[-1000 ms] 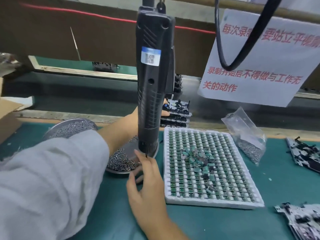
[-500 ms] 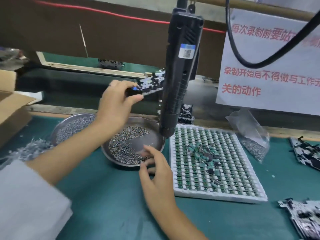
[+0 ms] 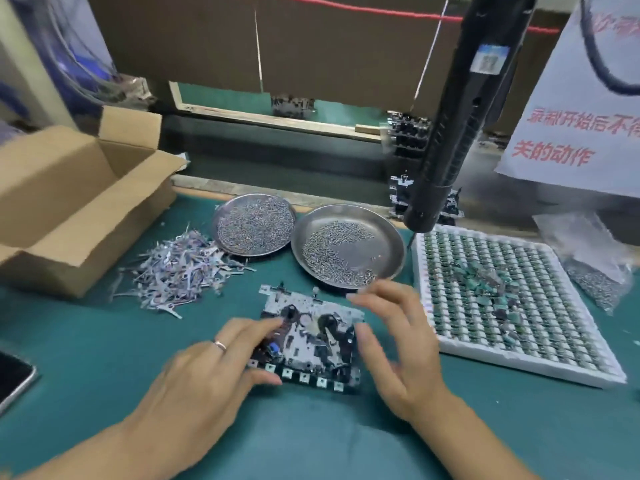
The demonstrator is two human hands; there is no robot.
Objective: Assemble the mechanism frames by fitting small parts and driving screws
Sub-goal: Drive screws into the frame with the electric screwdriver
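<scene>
A mechanism frame point(image 3: 311, 337), a metal plate carrying black parts and a row of square tabs, lies flat on the green mat at the centre. My left hand point(image 3: 207, 375) holds its left side, fingers laid over the top and thumb at the front edge. My right hand point(image 3: 398, 344) hovers at the frame's right edge with fingers spread and nothing in it. A black electric screwdriver point(image 3: 450, 133) hangs above the back right. Two steel dishes point(image 3: 398, 244) point(image 3: 221, 209) of small screws sit behind the frame.
A white tray point(image 3: 519, 365) of small green parts lies to the right, with a bag of screws point(image 3: 595, 271) beyond it. A pile of metal strips point(image 3: 180, 271) and an open cardboard box point(image 3: 69, 209) are on the left. A phone point(image 3: 10, 379) lies at the left edge. Stacked frames point(image 3: 401, 133) stand behind.
My left hand has brought a frame down from the back stack and set it on the mat. My right hand has moved from the screw dish to the frame's right edge.
</scene>
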